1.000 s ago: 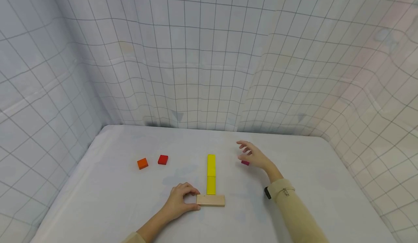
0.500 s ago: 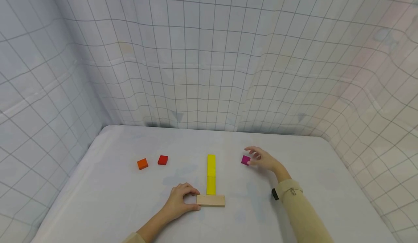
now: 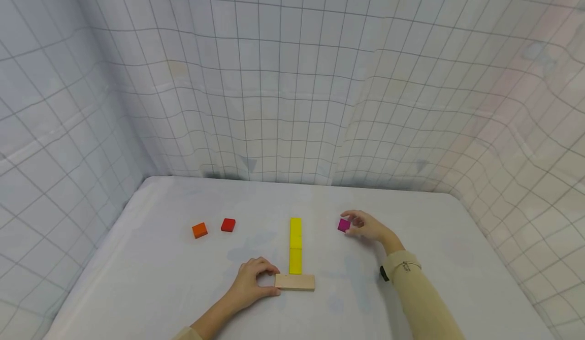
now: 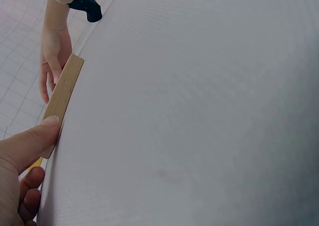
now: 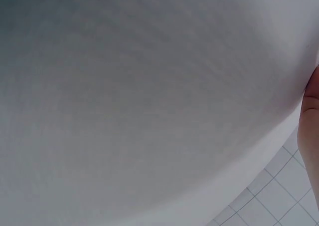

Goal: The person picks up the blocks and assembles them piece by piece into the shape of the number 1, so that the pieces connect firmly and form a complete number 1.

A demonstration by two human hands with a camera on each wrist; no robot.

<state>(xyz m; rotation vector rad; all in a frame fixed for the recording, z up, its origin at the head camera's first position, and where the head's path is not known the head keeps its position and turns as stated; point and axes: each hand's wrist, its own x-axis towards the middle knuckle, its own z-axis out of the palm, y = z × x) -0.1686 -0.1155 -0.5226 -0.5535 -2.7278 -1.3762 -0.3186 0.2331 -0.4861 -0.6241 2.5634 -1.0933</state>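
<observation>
In the head view, my left hand (image 3: 250, 283) pinches the left end of a flat pale wooden block (image 3: 296, 282) between thumb and fingers; its thumb (image 4: 47, 126) presses on the long face in the left wrist view. Two yellow blocks (image 3: 295, 246) stand end to end in a line, running away from the wooden block's middle. My right hand (image 3: 369, 226) is around a small purple block (image 3: 344, 225) on the right of the table. Its thumb is right at the block's near edge, while the index finger arches past the far edge with a gap showing.
An orange block (image 3: 199, 230) and a red block (image 3: 228, 225) lie apart at the left on the white table (image 3: 151, 279). A gridded white curtain (image 3: 292, 101) hangs behind the table and along both sides.
My right hand has moved right and nearer, off from over the purple block, then its fingers have come lower around it. The left hand has kept its place on the wooden block.
</observation>
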